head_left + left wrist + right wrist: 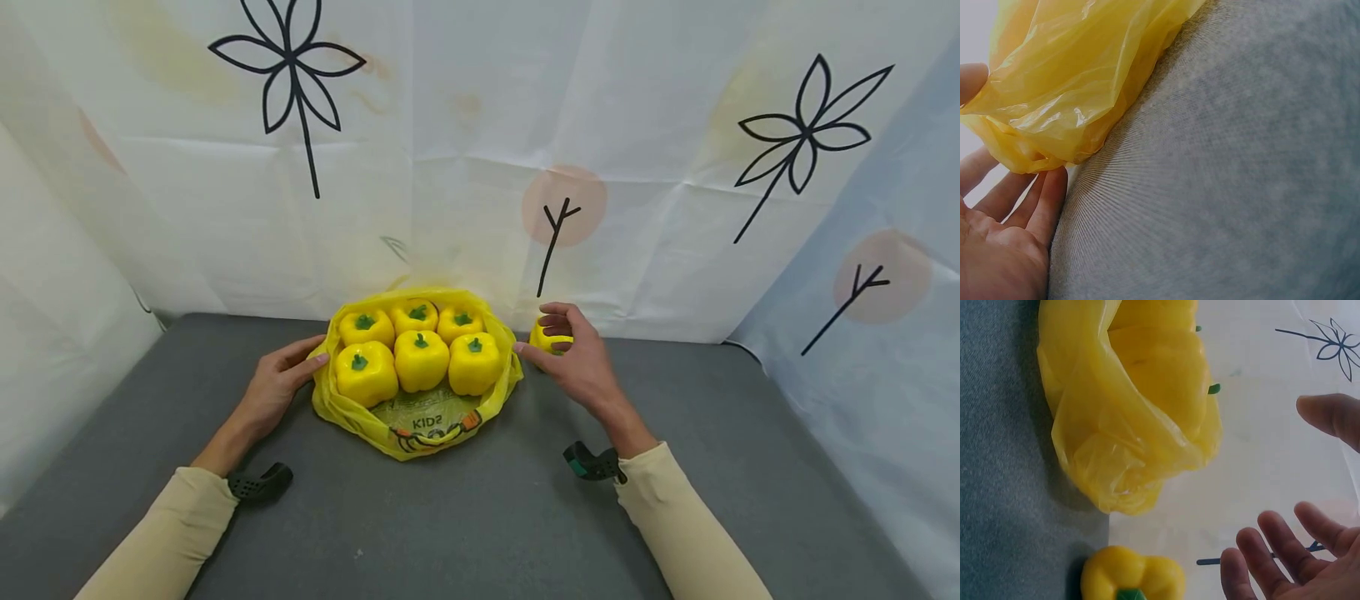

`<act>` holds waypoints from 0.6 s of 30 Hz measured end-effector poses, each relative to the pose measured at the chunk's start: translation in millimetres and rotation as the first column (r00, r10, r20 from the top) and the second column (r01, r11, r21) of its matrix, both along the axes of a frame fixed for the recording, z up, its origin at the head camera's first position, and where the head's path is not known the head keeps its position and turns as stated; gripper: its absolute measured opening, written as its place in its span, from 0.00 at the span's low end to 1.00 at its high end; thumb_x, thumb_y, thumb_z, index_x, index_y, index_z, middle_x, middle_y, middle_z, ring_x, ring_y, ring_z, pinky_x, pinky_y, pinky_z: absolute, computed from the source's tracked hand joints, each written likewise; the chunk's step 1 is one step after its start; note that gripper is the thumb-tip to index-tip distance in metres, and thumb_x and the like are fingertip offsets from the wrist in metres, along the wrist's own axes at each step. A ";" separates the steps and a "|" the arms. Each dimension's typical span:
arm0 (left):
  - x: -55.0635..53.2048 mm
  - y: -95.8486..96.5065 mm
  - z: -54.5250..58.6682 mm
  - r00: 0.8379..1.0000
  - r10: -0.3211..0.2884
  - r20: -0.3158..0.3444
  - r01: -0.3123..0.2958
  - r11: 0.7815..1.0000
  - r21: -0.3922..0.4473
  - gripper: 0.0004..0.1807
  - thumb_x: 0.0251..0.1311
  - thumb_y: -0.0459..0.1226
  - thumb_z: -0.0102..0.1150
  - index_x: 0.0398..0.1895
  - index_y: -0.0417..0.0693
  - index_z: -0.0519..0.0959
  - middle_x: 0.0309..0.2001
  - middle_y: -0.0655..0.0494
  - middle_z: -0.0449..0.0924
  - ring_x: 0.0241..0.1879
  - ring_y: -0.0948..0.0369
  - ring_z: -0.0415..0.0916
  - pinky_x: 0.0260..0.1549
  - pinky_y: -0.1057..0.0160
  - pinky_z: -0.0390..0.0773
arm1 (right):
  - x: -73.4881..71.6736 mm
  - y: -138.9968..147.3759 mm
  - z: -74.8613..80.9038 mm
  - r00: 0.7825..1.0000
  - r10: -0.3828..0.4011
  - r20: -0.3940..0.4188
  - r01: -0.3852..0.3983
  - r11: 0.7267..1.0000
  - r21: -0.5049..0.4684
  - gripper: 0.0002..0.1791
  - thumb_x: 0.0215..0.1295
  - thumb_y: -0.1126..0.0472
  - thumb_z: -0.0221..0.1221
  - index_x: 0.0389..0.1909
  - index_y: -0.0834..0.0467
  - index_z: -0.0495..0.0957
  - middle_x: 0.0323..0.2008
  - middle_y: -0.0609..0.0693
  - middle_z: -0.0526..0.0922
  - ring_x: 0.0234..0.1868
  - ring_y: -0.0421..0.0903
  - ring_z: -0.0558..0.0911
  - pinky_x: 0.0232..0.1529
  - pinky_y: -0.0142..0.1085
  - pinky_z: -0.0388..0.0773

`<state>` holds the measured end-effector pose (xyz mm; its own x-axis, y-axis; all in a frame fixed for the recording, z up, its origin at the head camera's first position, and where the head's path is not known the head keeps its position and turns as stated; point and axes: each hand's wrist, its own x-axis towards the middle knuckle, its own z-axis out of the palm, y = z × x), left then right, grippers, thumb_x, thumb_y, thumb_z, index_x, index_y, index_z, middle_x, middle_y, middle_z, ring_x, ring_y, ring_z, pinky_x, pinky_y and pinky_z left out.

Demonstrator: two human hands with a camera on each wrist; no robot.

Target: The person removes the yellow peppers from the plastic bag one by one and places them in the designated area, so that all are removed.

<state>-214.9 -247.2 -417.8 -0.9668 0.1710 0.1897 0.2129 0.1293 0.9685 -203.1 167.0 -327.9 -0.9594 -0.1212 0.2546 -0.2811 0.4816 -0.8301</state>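
A yellow plastic bag (341, 414), its mouth rolled wide, stands on the grey table. Inside it sit several yellow bell peppers (422, 361) with green stems, in two rows. My left hand (270, 385) holds the bag's left side, thumb at the rim and fingers against the outside; the left wrist view shows the bag (1079, 81) between them. On the right, my right hand (583, 362) is spread, thumb apart from the fingers, with nothing in its grasp. Behind it another bell pepper (537, 337) lies outside the bag, partly hidden by the fingers; the right wrist view shows this pepper (1129, 572) apart from the hand.
A white printed cloth (465, 167) hangs along the table's back edge, right behind the bag and the loose pepper. More cloth (847, 400) hangs at the right side. The grey table (427, 533) extends in front of the bag.
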 end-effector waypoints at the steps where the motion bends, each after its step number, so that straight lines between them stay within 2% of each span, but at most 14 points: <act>1: -0.1 0.4 -0.2 1.000 0.000 0.000 0.000 1.000 -0.003 0.32 0.78 0.41 0.51 0.75 0.29 0.60 0.67 0.54 0.68 0.58 0.76 0.70 0.52 0.76 0.74 | 0.3 -1.0 0.4 1.000 0.015 0.000 -0.015 1.000 0.009 0.36 0.62 0.55 0.71 0.68 0.59 0.67 0.61 0.62 0.74 0.62 0.59 0.73 0.63 0.54 0.70; 9: -1.0 0.1 -1.4 1.000 0.003 0.002 -0.003 1.000 -0.006 0.32 0.78 0.41 0.51 0.75 0.29 0.60 0.66 0.56 0.69 0.57 0.76 0.71 0.52 0.77 0.73 | -4.3 -15.1 6.0 0.991 0.136 0.004 -0.136 0.990 0.034 0.36 0.62 0.55 0.71 0.68 0.59 0.69 0.62 0.58 0.75 0.61 0.57 0.74 0.63 0.55 0.69; 18: -1.4 0.0 -1.8 1.000 0.000 -0.002 0.000 1.000 0.003 0.32 0.78 0.40 0.51 0.75 0.28 0.60 0.65 0.58 0.69 0.57 0.76 0.71 0.52 0.77 0.73 | -8.2 -32.8 7.1 0.974 0.224 -0.028 -0.225 0.974 -0.037 0.38 0.61 0.57 0.71 0.70 0.61 0.68 0.63 0.63 0.73 0.63 0.59 0.73 0.65 0.55 0.68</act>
